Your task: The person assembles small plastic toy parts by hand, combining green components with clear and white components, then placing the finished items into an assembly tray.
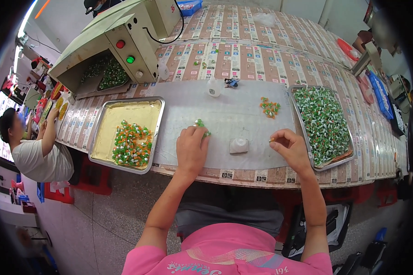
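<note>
My left hand [191,147] rests palm down on the white sheet [179,110], fingers curled over small green-and-white pieces [200,123] that peek out past the fingertips. To the right, my right hand [293,150] is raised a little, thumb and forefinger pinched together. A tiny speck shows at those fingertips, too small to name. Between the hands sits a small square block with a whitish, clear top [238,145]. Beyond my right hand lies a loose cluster of orange-and-green pieces [270,108].
At left, a metal tray [158,126] holds multicoloured pieces on a yellow liner; at right, another tray [349,137] is full of green-and-white ones. A white bottle [213,87] stands at the back. A beige machine [137,55] occupies the far left, near a seated person [43,156].
</note>
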`<state>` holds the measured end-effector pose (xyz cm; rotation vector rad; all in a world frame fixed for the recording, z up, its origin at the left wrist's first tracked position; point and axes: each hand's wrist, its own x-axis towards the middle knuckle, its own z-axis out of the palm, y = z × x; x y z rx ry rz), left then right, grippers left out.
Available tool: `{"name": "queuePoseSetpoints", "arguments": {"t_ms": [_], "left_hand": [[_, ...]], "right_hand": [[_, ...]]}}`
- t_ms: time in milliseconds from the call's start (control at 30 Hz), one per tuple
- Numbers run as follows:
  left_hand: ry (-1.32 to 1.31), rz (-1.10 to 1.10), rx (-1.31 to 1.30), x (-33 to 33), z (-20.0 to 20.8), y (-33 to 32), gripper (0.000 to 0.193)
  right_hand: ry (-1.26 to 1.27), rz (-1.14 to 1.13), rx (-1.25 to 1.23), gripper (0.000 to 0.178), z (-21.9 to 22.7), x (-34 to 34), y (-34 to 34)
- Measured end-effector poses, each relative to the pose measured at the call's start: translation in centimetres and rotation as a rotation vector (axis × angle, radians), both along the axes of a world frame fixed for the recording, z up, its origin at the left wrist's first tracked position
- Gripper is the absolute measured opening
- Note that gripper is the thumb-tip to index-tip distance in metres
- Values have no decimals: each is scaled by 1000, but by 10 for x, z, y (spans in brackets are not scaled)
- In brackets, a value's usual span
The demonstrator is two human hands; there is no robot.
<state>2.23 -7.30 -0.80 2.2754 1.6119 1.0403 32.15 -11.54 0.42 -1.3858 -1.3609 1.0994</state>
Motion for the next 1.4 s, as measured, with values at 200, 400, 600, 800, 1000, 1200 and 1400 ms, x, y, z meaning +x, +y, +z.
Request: {"name": "queuePoseSetpoints", "arguments": {"t_ms": [200,400,600,800,1000,1200,1400], "left_hand": [[-118,-41,-15,-4,-12,2,19],[-315,-49,-66,-20,-5,-15,21],[-881,-143,-403,-25,1,-43,15],[-1201,-195,-719,-19,14,-69,17],[-1319,-270,-816,-14,11,-76,20],[-1377,-279,-875,-13,11,-78,22],[-1442,-291,-938,-5,7,-79,21]], "right_hand": [[104,92,32,17,25,-18,-6],[54,108,129,19,20,-37,1],[-175,113,359,18,25,-58,8],[-296,127,483,19,22,-71,19],[-339,152,489,18,22,-77,22],[-294,136,478,23,23,-81,20],[-299,140,481,21,25,-76,15]]}}
